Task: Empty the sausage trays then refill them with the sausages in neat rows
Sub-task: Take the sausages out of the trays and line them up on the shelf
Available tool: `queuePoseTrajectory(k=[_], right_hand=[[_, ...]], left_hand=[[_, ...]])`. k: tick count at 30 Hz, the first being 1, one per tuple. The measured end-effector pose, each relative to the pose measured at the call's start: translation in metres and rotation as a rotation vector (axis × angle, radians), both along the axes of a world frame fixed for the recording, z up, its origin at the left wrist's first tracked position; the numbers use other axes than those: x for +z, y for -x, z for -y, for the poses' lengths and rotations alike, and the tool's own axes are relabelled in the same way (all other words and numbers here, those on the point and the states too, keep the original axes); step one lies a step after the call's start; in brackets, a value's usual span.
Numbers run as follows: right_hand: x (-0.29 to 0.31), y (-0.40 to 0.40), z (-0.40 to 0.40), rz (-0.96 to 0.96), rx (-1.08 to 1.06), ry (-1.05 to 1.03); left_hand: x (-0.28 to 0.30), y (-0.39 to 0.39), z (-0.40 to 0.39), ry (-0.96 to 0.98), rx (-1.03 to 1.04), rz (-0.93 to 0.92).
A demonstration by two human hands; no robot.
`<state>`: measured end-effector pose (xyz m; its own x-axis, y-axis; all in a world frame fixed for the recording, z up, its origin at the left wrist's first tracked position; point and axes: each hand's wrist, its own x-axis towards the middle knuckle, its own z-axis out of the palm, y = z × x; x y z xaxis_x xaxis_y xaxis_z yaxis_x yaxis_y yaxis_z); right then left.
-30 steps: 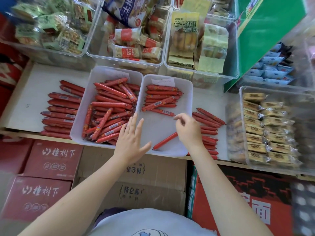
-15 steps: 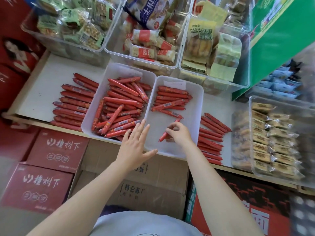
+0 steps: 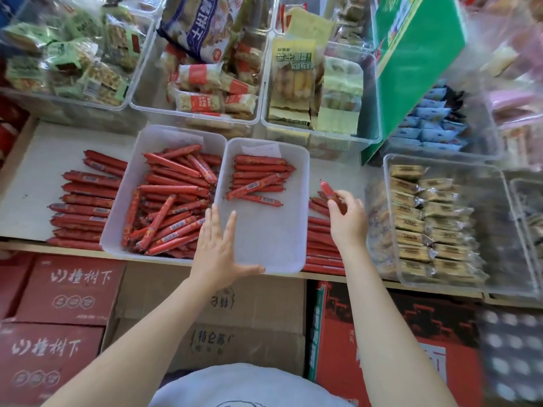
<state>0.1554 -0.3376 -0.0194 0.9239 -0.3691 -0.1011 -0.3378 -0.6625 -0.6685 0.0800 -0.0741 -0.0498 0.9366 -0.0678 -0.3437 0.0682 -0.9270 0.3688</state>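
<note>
Left of the half-filled white plastic tray (image 3: 293, 230), a row of red plastic-wrapped sausages (image 3: 85, 207) lies on the shelf (image 3: 35, 171), then a fuller white plastic tray (image 3: 123, 207) heaped with jumbled sausages. The left hand (image 3: 219, 248) rests flat on the half-filled tray's near left rim, fingers straight (a few sausages lie at its far end). Right of it, the right hand (image 3: 346, 218) pinches one red sausage (image 3: 327, 189) above more sausages.

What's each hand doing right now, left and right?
Left hand: open, fingers straight, resting on the near edge of the right tray, holding nothing.
Right hand: pinching one sausage above the pile beside the tray.
</note>
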Motion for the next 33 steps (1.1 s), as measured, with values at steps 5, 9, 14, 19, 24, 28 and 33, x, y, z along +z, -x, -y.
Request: queuePoseTrajectory(k=[5,9,14,19,24,28,33], right_hand=[[-0.05,0.0,0.012,-0.206,0.208,0.322],[-0.061,0.005,0.006,-0.288,0.218,0.252],[-0.035,-0.008,-0.015,0.096,0.03,0.21],[-0.007,-0.036,-0.078,0.229,0.203,-0.028],[-0.031,-0.06,-0.122,-0.273,0.472,-0.157],[-0.051,-0.073,-0.138,-0.45,0.57,-0.04],[-0.061,-0.061,-0.14,-0.407,0.422,-0.099]], left_hand=[[0.003,-0.001,0.004,-0.047,-0.001,-0.007],[0.006,0.001,0.001,-0.059,-0.032,0.009],[0.005,-0.002,-0.014,-0.066,-0.11,0.028],[-0.001,-0.001,-0.023,-0.068,-0.143,0.07],[-0.012,-0.002,-0.024,-0.046,-0.097,0.1],[-0.016,-0.002,-0.025,-0.039,-0.103,0.122],[-0.019,-0.001,-0.026,-0.015,-0.098,0.144]])
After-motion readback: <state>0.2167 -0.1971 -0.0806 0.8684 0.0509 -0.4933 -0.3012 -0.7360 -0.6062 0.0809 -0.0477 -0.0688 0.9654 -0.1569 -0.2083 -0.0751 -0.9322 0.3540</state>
